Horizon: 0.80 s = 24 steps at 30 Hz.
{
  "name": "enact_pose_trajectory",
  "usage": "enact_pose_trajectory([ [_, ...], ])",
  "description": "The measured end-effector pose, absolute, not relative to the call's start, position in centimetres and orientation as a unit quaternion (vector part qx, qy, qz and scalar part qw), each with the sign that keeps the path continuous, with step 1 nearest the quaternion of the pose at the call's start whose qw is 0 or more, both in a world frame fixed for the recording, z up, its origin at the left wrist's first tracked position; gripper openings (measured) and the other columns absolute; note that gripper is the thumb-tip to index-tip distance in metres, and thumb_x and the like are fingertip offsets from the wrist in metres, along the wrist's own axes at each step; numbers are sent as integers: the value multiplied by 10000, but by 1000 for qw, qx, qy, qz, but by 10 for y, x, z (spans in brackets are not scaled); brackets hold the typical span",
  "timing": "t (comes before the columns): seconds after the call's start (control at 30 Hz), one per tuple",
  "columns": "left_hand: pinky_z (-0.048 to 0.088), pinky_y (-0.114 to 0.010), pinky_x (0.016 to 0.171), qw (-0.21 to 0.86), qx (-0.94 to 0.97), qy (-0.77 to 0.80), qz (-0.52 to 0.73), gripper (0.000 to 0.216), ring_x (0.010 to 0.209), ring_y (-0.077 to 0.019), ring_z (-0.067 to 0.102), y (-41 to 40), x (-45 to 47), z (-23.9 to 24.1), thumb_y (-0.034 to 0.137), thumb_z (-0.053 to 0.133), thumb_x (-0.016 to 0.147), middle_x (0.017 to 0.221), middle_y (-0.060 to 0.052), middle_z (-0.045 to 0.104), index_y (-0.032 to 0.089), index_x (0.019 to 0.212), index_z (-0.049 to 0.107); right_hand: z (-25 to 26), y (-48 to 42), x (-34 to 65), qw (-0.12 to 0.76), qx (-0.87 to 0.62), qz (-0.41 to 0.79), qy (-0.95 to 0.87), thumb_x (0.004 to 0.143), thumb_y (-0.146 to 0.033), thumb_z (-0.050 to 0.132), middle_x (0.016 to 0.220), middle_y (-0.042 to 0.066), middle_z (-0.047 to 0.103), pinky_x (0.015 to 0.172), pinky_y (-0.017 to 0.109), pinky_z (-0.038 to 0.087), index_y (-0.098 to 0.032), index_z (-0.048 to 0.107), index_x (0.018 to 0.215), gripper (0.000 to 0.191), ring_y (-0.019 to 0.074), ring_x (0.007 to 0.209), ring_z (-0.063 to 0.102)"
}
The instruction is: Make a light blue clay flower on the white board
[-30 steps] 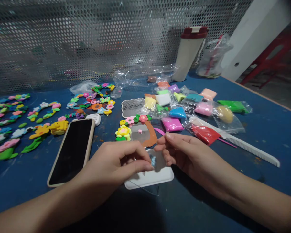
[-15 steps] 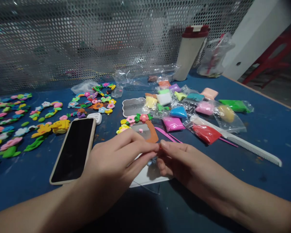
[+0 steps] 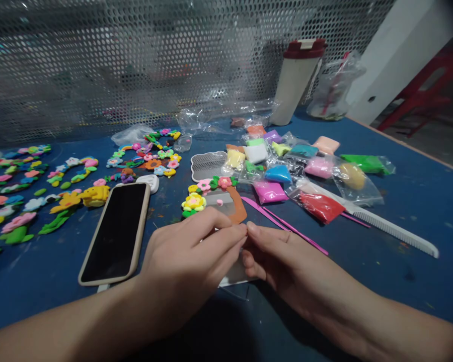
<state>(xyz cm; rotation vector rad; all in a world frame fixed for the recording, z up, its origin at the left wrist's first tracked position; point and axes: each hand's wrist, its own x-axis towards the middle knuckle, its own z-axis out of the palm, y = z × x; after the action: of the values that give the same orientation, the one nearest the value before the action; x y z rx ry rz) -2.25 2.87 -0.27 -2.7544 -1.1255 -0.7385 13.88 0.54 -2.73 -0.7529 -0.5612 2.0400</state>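
Note:
My left hand point(image 3: 189, 259) and my right hand point(image 3: 275, 256) meet fingertip to fingertip above a white tray point(image 3: 236, 274) on the blue table point(image 3: 400, 261). Both are pinched closed on something small that my fingers hide. Just beyond them lies a small frame point(image 3: 226, 203) with a brown edge, decorated with yellow and pink clay flowers. A phone point(image 3: 115, 231) lies face up to the left of my left hand. Thin pink sticks point(image 3: 283, 224) lie right of the frame.
Bags of coloured clay point(image 3: 287, 168) crowd the middle right, with a white comb point(image 3: 385, 226) beside them. Several finished clay flower pieces point(image 3: 64, 191) spread over the left. A red-lidded tumbler point(image 3: 296, 83) and a plastic bag point(image 3: 334, 90) stand at the back by a perforated metal screen.
Both hands have drawn closer together and toward me over the tray. The small blue piece seen between my fingers earlier is now hidden.

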Motion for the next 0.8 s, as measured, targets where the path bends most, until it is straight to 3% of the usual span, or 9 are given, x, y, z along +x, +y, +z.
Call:
enact_pose_trajectory([
  [0.3, 408, -173, 591, -89, -869, -393, -288, 180, 665, -85, 613, 31, -21, 0, 130, 537, 841, 774, 1, 659, 200, 868, 701, -25, 5, 140, 431, -311, 814, -234, 844, -328, 629, 733, 12, 609, 659, 179, 461, -138, 701, 795, 209, 72, 651, 537],
  [0.47, 387, -194, 520, -316, -778, -456, -295, 116, 617, -105, 551, 39, -24, 11, 182, 578, 794, 723, -4, 620, 175, 740, 681, -22, 8, 146, 423, -357, 773, -310, 880, -414, 553, 748, 30, 615, 668, 222, 448, -141, 681, 845, 304, 94, 657, 538],
  [0.63, 320, -184, 483, -575, -604, -471, -286, 105, 527, -78, 436, 43, -32, 17, 254, 601, 800, 583, 53, 507, 182, 724, 605, -14, 12, 149, 371, -445, 620, -530, 901, -425, 507, 675, -3, 559, 578, 221, 379, -178, 635, 735, 324, 109, 627, 498],
  [0.8, 294, -206, 487, -694, -500, -420, -304, 136, 494, -90, 358, 39, -40, 17, 190, 453, 821, 534, 55, 437, 191, 696, 506, -5, 15, 144, 351, -469, 471, -659, 918, -375, 474, 668, 0, 564, 567, 251, 361, -202, 607, 701, 308, 138, 629, 502],
])
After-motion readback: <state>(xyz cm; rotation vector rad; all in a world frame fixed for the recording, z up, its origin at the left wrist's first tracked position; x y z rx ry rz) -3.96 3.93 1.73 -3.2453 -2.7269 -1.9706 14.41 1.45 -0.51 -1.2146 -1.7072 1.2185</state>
